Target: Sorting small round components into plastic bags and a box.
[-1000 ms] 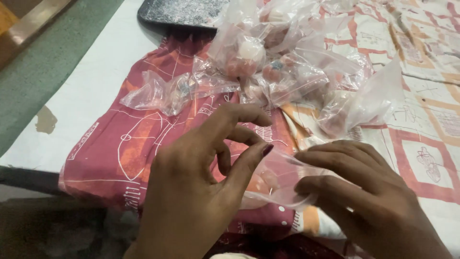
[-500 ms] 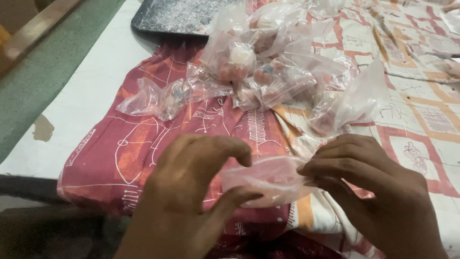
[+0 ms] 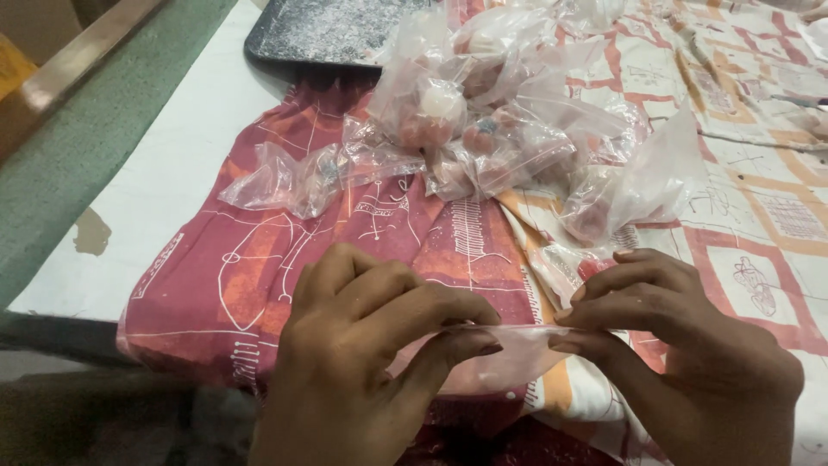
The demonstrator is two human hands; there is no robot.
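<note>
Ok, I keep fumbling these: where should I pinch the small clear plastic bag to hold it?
Pinch the small clear plastic bag at its top edge, one hand at each end. The limp film is stretched flat there between the left hand and right hand.

Left hand (image 3: 362,362), right hand (image 3: 690,345) pinch clear plastic bag (image 3: 517,349) over patterned cloth (image 3: 259,276)

A red patterned cloth (image 3: 259,276) covers the near part of a white table (image 3: 164,190), and a cream cloth with orange squares (image 3: 759,216) lies beside it on the right. A heap of clear bags (image 3: 483,112) holding small round things sits on the cloths. A dark speckled tray (image 3: 328,30) lies at the far edge. Green floor (image 3: 78,164) runs along the left.
</note>
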